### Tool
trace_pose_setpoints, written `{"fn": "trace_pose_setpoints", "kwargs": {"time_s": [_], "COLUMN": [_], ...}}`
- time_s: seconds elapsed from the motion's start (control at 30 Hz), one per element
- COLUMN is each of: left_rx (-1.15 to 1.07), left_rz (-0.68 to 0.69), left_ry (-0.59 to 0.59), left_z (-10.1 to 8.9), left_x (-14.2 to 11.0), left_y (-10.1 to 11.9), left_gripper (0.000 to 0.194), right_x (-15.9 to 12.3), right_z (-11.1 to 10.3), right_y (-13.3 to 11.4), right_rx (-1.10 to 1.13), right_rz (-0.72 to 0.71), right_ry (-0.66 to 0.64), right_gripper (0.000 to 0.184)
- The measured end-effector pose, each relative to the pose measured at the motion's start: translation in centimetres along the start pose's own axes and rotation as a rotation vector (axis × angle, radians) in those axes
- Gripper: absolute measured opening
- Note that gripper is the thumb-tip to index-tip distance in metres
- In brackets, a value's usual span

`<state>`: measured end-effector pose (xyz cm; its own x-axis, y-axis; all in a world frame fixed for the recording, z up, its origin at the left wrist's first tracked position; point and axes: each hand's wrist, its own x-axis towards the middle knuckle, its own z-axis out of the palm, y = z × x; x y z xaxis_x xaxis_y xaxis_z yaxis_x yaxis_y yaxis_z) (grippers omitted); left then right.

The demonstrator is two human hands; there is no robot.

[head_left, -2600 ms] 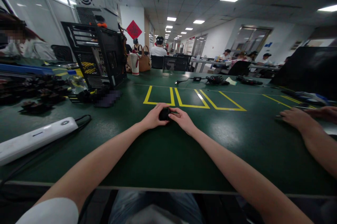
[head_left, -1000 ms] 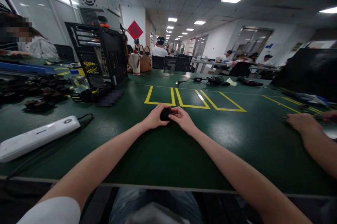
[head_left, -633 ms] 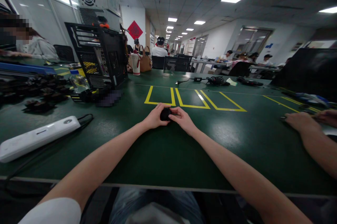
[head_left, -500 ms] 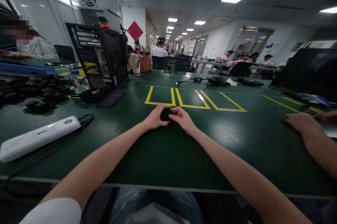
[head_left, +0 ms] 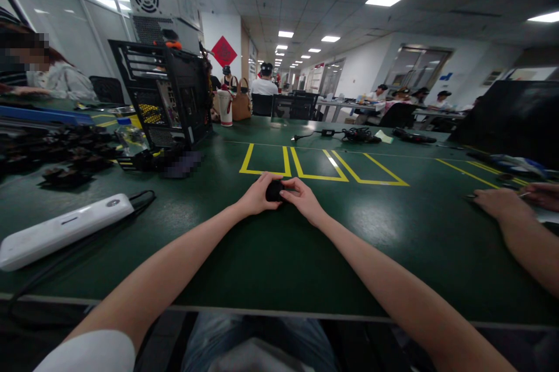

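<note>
A small round black object (head_left: 274, 191) is held between my two hands over the middle of the green table (head_left: 271, 261); its exact kind cannot be made out. My left hand (head_left: 257, 194) curls round its left side, thumb below and fingers over the top. From the right, my right hand (head_left: 303, 198) pinches its edge with thumb and fingertips. Just beyond my hands, yellow tape outlines (head_left: 314, 176) mark the tabletop.
On the left lie a white power strip (head_left: 65, 229) with a black cable and a pile of dark parts (head_left: 65, 151). An open computer case (head_left: 174, 92) stands behind them. Coiled cables (head_left: 358, 135) lie at the back. A co-worker's hands (head_left: 502, 203) work at the right.
My hands and the round black object keep practically the same place and grip. At the right, the co-worker's farther hand has shifted slightly into view.
</note>
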<state>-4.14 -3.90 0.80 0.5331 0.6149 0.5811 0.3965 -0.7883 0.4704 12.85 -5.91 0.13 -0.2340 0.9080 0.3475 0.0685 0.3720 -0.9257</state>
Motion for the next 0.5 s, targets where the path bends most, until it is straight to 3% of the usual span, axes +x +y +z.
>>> {"fn": "trace_pose_setpoints", "kwargs": {"time_s": [0.27, 0.5], "left_rx": [0.015, 0.011], "left_rz": [0.003, 0.011], "left_ry": [0.014, 0.014], "left_z": [0.23, 0.16], "left_x": [0.04, 0.01], "left_y": [-0.31, -0.17], "left_gripper": [0.059, 0.058], "right_x": [0.12, 0.03], "right_z": [-0.10, 0.07], "right_y": [-0.13, 0.02], "right_rx": [0.032, 0.001], "right_rz": [0.056, -0.024], "right_ry": [-0.053, -0.033], "right_gripper": [0.032, 0.024]}}
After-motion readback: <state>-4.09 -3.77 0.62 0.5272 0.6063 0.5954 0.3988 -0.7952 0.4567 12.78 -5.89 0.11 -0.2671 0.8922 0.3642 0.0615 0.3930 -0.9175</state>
